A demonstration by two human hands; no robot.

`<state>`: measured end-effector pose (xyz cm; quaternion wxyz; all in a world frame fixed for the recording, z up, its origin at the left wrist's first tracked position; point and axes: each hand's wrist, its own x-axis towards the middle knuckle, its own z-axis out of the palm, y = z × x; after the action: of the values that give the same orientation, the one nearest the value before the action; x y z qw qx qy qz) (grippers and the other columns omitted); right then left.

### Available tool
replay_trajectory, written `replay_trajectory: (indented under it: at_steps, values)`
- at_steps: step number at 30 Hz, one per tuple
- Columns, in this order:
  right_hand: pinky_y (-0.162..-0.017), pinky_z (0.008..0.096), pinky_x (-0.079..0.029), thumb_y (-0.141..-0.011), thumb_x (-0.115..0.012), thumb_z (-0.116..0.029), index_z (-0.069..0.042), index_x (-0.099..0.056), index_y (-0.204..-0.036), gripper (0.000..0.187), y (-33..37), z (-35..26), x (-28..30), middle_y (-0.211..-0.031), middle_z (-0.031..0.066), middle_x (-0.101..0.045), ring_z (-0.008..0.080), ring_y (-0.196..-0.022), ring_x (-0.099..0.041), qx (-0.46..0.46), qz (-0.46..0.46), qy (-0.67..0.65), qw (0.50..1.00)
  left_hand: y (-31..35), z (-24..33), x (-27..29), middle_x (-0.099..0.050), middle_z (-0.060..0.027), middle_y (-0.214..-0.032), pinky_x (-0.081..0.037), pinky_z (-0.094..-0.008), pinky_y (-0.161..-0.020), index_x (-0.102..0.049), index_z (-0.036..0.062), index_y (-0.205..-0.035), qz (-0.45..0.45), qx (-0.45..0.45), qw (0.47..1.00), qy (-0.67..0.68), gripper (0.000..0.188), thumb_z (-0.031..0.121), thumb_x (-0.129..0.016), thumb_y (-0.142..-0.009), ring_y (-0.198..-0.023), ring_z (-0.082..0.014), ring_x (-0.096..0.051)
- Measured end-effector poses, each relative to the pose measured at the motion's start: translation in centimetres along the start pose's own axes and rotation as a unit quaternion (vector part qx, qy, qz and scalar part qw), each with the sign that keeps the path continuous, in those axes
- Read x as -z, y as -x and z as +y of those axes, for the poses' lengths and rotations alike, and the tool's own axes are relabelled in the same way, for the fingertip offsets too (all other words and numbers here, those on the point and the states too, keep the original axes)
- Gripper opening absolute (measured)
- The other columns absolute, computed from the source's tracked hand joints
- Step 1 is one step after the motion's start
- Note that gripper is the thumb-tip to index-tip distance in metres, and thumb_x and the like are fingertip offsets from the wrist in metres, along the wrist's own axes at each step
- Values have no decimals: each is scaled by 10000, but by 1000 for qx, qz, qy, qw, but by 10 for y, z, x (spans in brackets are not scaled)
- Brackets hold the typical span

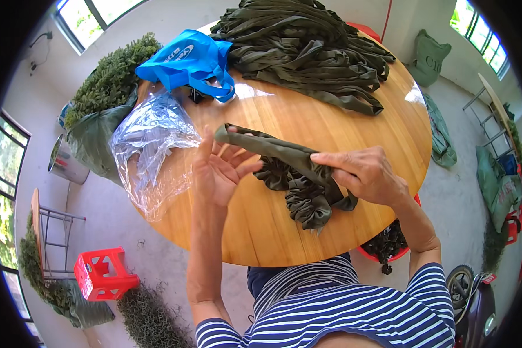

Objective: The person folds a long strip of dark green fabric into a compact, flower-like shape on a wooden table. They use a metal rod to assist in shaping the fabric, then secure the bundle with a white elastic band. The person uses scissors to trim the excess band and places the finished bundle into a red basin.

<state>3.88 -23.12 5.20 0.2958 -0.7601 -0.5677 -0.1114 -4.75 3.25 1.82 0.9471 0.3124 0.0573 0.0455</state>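
A dark olive fabric strip, folded flat like a tube, stretches over the near part of the round wooden table. My right hand grips it near its right end, with the index finger laid along the cloth. The strip's left end sticks up beside my left hand, which is palm up with its fingers apart; it may brush the cloth but does not grip it. Below the strip a gathered, ruffled bunch of the same fabric lies on the table. A large heap of similar olive strips covers the far side.
Clear plastic film and a blue bag lie on the table's left. Green artificial branches in a sack stand beyond. A red stool is at lower left. A red basin with dark pieces sits under the right edge.
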Motion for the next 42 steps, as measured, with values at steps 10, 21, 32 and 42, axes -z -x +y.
replay_trajectory:
  at_steps: [10, 21, 32, 42]
  values:
    - [-484, 294, -449, -698, -624, -38, -79, -574, -1098, 405, 12, -14, 3, -601, 36, -577, 191, -535, -584, 34, -21, 134, 990, 0, -28, 4, -617, -132, -977, -534, -364, -774, -509, 38, -1055, 66, -60, 991, 95, 181, 90, -506, -882, -866, -234, -627]
    - [-528, 323, -455, -777, -585, -28, -64, -525, -1131, 362, 2, -27, -17, -669, 104, -599, 267, -579, -591, -139, 2, -40, 990, 17, -109, -30, -616, -85, -983, -547, -323, -777, -523, -15, -1073, 29, -77, 995, -57, 234, -11, -541, -840, -899, -186, -616]
    - [-593, 324, -490, -741, -619, -57, -89, -602, -1061, 322, 10, -7, -22, -770, 97, -646, 250, -658, -624, 9, 54, -36, 998, 19, -73, -29, -605, -103, -998, -523, -327, -760, -537, 17, -1062, 28, -40, 999, 6, 248, 164, -561, -863, -906, -213, -604]
    - [-647, 328, -502, -702, -643, -37, -83, -560, -1126, 435, 8, -25, -24, -896, 114, -651, 268, -727, -635, -80, -6, -24, 996, 21, -98, -48, -620, -124, -997, -492, -292, -809, -528, 10, -1057, 68, -77, 995, -3, 200, 129, -520, -896, -908, -186, -602]
